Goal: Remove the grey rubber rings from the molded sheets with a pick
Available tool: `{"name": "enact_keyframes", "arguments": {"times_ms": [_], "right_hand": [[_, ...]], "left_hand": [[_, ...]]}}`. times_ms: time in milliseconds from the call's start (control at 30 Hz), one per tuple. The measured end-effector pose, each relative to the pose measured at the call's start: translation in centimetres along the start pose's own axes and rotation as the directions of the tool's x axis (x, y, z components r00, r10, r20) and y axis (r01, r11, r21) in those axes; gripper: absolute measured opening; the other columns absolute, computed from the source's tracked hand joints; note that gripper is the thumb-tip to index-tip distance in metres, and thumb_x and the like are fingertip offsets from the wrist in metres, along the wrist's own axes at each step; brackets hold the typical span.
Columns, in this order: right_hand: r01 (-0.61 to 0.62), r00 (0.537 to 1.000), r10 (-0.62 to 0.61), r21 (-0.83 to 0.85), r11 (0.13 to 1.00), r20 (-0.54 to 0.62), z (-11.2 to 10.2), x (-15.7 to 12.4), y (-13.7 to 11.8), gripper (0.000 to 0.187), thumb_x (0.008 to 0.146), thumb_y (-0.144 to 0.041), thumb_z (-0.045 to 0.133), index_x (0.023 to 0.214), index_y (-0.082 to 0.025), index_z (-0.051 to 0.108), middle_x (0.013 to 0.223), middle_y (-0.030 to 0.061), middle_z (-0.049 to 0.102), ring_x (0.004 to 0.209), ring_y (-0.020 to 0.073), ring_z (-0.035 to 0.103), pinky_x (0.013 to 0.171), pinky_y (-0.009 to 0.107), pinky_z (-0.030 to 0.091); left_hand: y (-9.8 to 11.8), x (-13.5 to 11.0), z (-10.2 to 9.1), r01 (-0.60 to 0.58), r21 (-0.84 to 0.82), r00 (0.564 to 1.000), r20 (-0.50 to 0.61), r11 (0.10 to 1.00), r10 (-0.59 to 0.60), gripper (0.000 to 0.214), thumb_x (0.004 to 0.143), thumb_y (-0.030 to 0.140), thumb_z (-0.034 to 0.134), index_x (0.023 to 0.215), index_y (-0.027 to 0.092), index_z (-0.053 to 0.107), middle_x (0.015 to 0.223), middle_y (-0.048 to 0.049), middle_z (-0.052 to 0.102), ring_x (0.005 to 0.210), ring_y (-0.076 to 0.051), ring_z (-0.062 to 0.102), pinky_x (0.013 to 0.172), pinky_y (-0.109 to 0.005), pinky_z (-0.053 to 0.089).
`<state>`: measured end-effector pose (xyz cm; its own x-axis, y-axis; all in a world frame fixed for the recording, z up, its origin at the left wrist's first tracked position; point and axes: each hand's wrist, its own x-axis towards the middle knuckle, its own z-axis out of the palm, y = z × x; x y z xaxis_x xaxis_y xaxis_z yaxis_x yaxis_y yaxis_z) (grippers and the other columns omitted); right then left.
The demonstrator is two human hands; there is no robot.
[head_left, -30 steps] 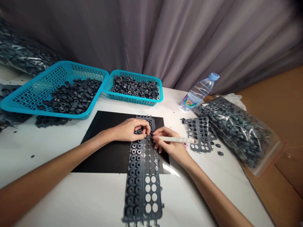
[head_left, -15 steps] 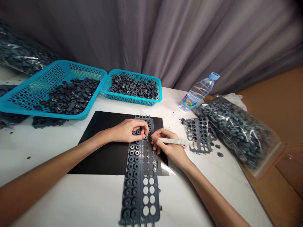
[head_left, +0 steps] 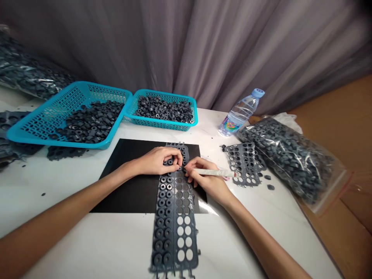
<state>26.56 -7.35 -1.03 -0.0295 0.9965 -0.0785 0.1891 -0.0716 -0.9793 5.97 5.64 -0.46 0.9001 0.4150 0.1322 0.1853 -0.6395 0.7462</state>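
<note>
A long dark grey rubber sheet (head_left: pixel 174 232) lies over a black mat (head_left: pixel 128 193). Round washers fill its left columns, while the lower part of its right columns has bare round holes. My left hand (head_left: pixel 159 159) rests on the sheet's upper part, its fingers curled and thumb and fingertip pinched at a washer spot; what they grip is too small to make out. Close beside it, my right hand (head_left: pixel 207 178) is closed around a white pen-like tool (head_left: pixel 215 173) with a reddish band near its back end. The fingers hide the tool's tip.
Two blue baskets (head_left: pixel 116 128) of loose washers stand at the back left. A water bottle (head_left: pixel 240 114), a clear bag of dark pieces (head_left: pixel 290 162) and a smaller punched sheet (head_left: pixel 244 164) are on the right. Another full bag (head_left: pixel 26 69) lies far left.
The whole view has shifted slightly, with the baskets lower and the sheet's near end a little higher. Both hands keep nearly the same place and grip on the sheet.
</note>
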Motion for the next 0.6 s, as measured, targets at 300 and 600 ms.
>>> {"name": "enact_keyframes", "arguments": {"times_ms": [300, 600], "right_hand": [[0.019, 1.000, -0.019, -0.029, 0.999, -0.003, -0.03, -0.01, 0.18, 0.019, 0.095, -0.038, 0.065, 0.096, -0.019, 0.067, 0.083, 0.0026, 0.071, 0.066, 0.0137, 0.067, 0.051, 0.021, 0.050], [0.003, 1.000, -0.002, 0.014, 1.000, -0.016, 0.13, 0.22, 0.14, 0.009, 0.089, -0.025, 0.062, 0.094, -0.019, 0.067, 0.082, 0.0022, 0.071, 0.066, 0.0133, 0.067, 0.050, 0.020, 0.049]], "left_hand": [[0.07, 0.04, -0.07, 0.003, 0.005, 1.000, 0.003, 1.000, -0.003, 0.012, 0.085, 0.017, 0.064, 0.095, 0.020, 0.070, 0.086, 0.0006, 0.068, 0.071, -0.013, 0.055, 0.065, -0.024, 0.040], [0.03, 0.09, 0.04, -0.002, 0.032, 1.000, -0.007, 0.999, 0.002, 0.013, 0.083, 0.015, 0.064, 0.094, 0.021, 0.070, 0.084, 0.0017, 0.068, 0.072, -0.013, 0.055, 0.066, -0.024, 0.041]]}}
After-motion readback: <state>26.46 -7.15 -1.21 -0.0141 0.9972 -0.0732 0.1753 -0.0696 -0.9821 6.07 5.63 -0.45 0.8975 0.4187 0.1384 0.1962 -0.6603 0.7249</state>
